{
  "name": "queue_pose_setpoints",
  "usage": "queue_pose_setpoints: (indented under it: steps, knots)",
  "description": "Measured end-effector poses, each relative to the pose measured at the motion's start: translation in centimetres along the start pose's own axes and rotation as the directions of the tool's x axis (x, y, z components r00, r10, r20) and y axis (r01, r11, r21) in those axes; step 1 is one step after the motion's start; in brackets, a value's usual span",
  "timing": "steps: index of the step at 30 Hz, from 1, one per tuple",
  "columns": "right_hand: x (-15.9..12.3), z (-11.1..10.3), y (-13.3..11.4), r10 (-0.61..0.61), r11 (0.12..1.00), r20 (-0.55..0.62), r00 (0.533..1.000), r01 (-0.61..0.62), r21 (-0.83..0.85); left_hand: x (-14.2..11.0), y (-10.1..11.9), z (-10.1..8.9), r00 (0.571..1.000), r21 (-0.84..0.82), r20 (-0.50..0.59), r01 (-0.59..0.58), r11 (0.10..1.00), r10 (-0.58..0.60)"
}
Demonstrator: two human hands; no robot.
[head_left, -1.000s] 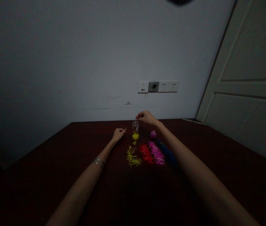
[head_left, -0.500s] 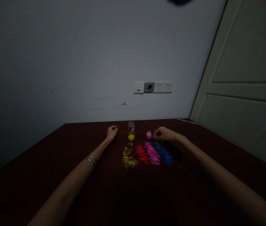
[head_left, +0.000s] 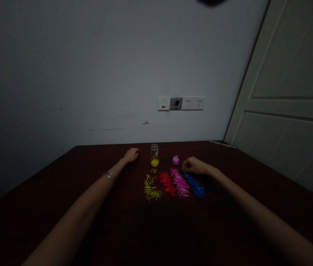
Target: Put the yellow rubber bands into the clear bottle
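A small clear jar [head_left: 154,154] with yellow bands in its bottom stands on the dark red table [head_left: 90,207]. In front of it lie rows of small bands: yellow [head_left: 151,189], red [head_left: 167,183], pink [head_left: 179,181] and blue [head_left: 195,185]. A small pink lid-like piece [head_left: 175,160] sits right of the jar. My left hand [head_left: 131,154] rests curled on the table left of the jar. My right hand [head_left: 193,166] is curled at the far end of the blue row, fingers pinched down; what they hold is too small to see.
A grey wall with a strip of sockets [head_left: 181,103] rises behind the table. A pale door [head_left: 289,99] stands at the right. A bracelet [head_left: 109,176] circles my left wrist. The room is dim.
My right hand left the top of the jar and came down right to the far end of the blue row. My left hand closed and stayed near the jar.
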State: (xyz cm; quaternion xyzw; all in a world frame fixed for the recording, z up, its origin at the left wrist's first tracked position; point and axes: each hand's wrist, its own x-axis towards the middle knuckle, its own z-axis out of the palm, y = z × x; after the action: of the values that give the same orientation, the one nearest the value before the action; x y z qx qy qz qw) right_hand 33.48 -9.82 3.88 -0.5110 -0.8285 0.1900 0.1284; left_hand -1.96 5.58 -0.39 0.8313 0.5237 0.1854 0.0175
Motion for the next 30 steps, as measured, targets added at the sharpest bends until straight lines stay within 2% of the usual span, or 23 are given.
queue_pose_setpoints:
  steps: [4, 9, 13, 17, 21, 25, 27, 30]
  knots:
    - [0.1, -0.1, 0.6, -0.019, 1.0, -0.002, 1.0, 0.019, -0.003, -0.2, 0.4, -0.1, 0.997, 0.014, 0.065, -0.048, 0.999, 0.047]
    - [-0.2, -1.0, 0.8, -0.023, 0.999, -0.03, 0.999, 0.024, 0.032, -0.6, 0.7, -0.5, 0.997, 0.047, 0.029, -0.071, 0.996, 0.07]
    - [0.0, -1.4, -0.9, -0.032, 0.994, -0.093, 0.995, 0.042, 0.104, -0.9, 0.7, -0.9, 0.996, 0.113, 0.017, -0.094, 0.989, 0.092]
    - [1.1, 0.0, -3.6, -0.118, 0.971, -0.118, 0.986, 0.14, 0.196, -1.1, 0.7, -1.1, 0.998, 0.146, -0.008, -0.064, 0.987, 0.066]
    - [2.6, 2.1, -6.6, -0.18, 0.964, -0.12, 0.976, 0.199, 0.173, -1.5, 1.2, -1.4, 0.994, 0.033, -0.077, -0.077, 0.996, 0.08]
    - [3.7, 3.5, -9.4, -0.277, 0.946, -0.127, 0.952, 0.293, 0.136, -1.9, 3.1, -2.1, 0.989, -0.186, -0.144, -0.05, 0.981, 0.023]
    - [4.0, 3.6, -10.2, -0.325, 0.929, -0.104, 0.94, 0.338, 0.152, -2.2, 4.4, -2.6, 0.996, -0.32, -0.086, -0.02, 0.947, -0.008]
    - [4.3, 3.1, -10.1, -0.31, 0.933, -0.077, 0.948, 0.319, 0.168, -2.9, 5.9, -3.3, 0.997, -0.46, 0.054, -0.021, 0.888, 0.051]
